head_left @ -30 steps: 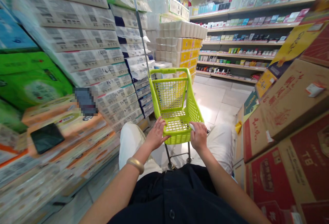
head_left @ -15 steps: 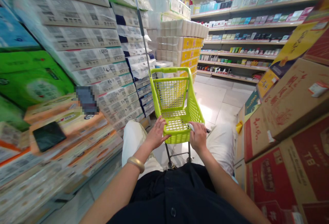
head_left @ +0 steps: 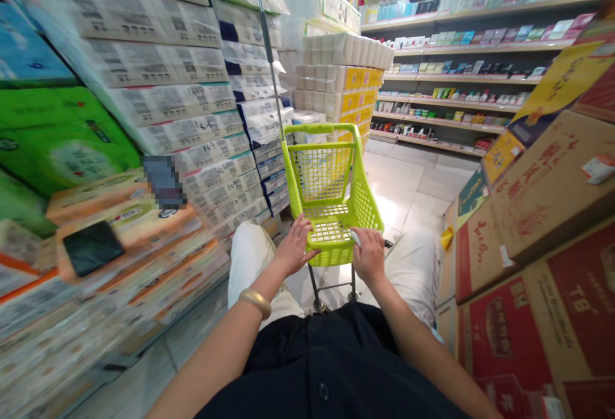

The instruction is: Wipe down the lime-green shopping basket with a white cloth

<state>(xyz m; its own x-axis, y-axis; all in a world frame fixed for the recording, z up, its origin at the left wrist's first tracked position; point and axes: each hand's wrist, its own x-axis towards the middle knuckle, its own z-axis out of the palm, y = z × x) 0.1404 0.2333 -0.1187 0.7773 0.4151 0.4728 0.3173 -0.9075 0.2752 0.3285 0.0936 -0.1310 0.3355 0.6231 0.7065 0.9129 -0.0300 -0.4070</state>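
A small lime-green shopping cart (head_left: 362,182) with mesh plastic walls stands between my knees. My left hand (head_left: 295,246) is at the left corner of its near rim, fingers curled over the edge and the thumb along the outside. On the right corner rests my right hand (head_left: 369,255), its fingers closed round a small white wad (head_left: 355,237) that looks like a tissue or cloth. Most of the wad is hidden by the fingers. The basket's mesh floor shows through between both hands. A thin metal pole (head_left: 268,38) rises from the cart's far left corner.
Stacked paper packs (head_left: 163,66) line the left side. A dark phone-like slab (head_left: 93,248) and a blurred-out device (head_left: 164,180) lie on orange packs (head_left: 168,230). Cardboard cartons (head_left: 542,182) crowd the right. Beyond the tiled floor (head_left: 394,169) stand stocked shelves (head_left: 461,79).
The view has shifted very slightly. Both hands stay at the same corners of the cart, with almost no visible movement.
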